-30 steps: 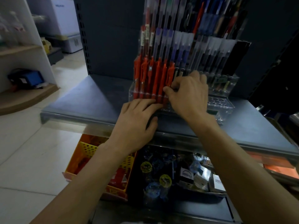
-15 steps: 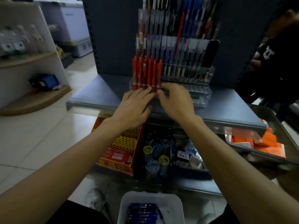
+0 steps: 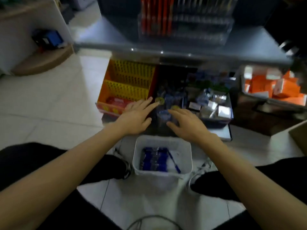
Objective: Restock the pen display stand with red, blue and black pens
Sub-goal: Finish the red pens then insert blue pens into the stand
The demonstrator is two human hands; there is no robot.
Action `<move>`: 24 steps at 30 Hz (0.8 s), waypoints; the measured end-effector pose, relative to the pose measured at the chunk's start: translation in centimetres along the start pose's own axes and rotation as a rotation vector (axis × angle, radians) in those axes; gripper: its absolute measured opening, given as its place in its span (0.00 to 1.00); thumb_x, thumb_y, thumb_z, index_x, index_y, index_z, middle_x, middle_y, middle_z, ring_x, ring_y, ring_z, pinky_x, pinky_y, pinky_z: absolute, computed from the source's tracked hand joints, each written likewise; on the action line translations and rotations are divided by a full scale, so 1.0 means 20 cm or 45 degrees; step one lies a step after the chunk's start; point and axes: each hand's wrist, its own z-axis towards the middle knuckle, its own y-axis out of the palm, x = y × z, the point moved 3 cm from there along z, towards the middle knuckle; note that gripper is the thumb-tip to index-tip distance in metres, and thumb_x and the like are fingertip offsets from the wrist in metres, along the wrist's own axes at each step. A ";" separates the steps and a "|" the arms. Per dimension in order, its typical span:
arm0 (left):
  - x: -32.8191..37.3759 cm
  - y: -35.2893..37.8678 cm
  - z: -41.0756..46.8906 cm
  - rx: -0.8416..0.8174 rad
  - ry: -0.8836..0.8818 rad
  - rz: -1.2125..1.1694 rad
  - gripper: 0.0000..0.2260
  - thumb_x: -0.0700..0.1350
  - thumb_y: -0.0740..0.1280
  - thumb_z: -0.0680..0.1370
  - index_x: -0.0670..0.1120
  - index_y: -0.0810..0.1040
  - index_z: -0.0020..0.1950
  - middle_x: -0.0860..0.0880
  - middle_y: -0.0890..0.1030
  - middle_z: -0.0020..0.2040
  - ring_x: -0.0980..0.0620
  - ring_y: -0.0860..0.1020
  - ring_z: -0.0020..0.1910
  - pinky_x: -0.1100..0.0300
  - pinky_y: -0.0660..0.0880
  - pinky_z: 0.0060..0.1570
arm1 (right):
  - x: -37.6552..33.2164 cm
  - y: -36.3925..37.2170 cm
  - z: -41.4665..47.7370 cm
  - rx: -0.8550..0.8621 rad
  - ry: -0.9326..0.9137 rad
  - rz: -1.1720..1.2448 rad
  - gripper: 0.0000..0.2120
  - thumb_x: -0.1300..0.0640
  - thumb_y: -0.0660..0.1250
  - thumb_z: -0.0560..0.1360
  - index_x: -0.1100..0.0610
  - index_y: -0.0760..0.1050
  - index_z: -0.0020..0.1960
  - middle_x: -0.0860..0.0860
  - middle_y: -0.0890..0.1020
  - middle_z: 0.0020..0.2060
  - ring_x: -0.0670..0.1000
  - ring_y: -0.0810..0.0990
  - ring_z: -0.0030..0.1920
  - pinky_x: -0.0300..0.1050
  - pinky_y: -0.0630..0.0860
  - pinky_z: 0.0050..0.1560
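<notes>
Blue pens [image 3: 154,159] lie in the white tub [image 3: 163,141] just behind both hands, on your side of them. Your left hand [image 3: 135,117] and right hand [image 3: 186,123] hover spread, holding nothing. Dip one hand straight down, pinch a few barrels together, then lift toward the pen display stand [image 3: 199,30] well beyond your fingertips.

Far: grey shelf [image 3: 103,42] carrying the clear pen display stand [image 3: 207,35], with red pens [image 3: 156,15] in its left rows. Below: lower shelf [image 3: 222,132] carrying an orange-and-yellow basket [image 3: 127,80] at left. Near: white tiled floor [image 3: 49,103] bearing a white tub [image 3: 162,142] of blue pens [image 3: 152,158].
</notes>
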 end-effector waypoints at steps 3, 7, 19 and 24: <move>0.00 0.27 -0.01 -0.304 0.059 -0.015 0.30 0.50 0.57 0.82 0.57 0.44 0.79 0.49 0.45 0.80 0.44 0.49 0.78 0.46 0.52 0.74 | 0.08 0.25 -0.03 -0.289 0.054 0.025 0.28 0.44 0.59 0.80 0.51 0.59 0.77 0.52 0.63 0.76 0.56 0.62 0.74 0.53 0.64 0.72; -0.02 0.59 -0.01 -0.453 0.110 -0.202 0.30 0.45 0.62 0.79 0.48 0.54 0.79 0.43 0.59 0.77 0.42 0.60 0.74 0.49 0.60 0.72 | 0.18 0.49 -0.02 -0.498 0.148 0.154 0.23 0.48 0.61 0.80 0.52 0.66 0.73 0.54 0.70 0.71 0.59 0.70 0.69 0.52 0.69 0.66; -0.08 1.44 0.05 -0.871 -0.025 -0.421 0.26 0.44 0.68 0.75 0.47 0.67 0.73 0.44 0.68 0.72 0.44 0.68 0.68 0.54 0.65 0.69 | 0.43 1.05 0.04 -0.830 0.520 0.383 0.25 0.66 0.62 0.78 0.54 0.67 0.73 0.56 0.69 0.71 0.57 0.70 0.68 0.43 0.64 0.68; -0.09 1.61 0.08 -0.791 0.035 -0.182 0.32 0.46 0.68 0.75 0.47 0.59 0.77 0.40 0.55 0.75 0.38 0.57 0.72 0.45 0.60 0.71 | 0.48 1.17 0.06 -0.820 0.663 0.474 0.25 0.68 0.58 0.78 0.52 0.67 0.72 0.55 0.69 0.71 0.57 0.70 0.69 0.44 0.65 0.67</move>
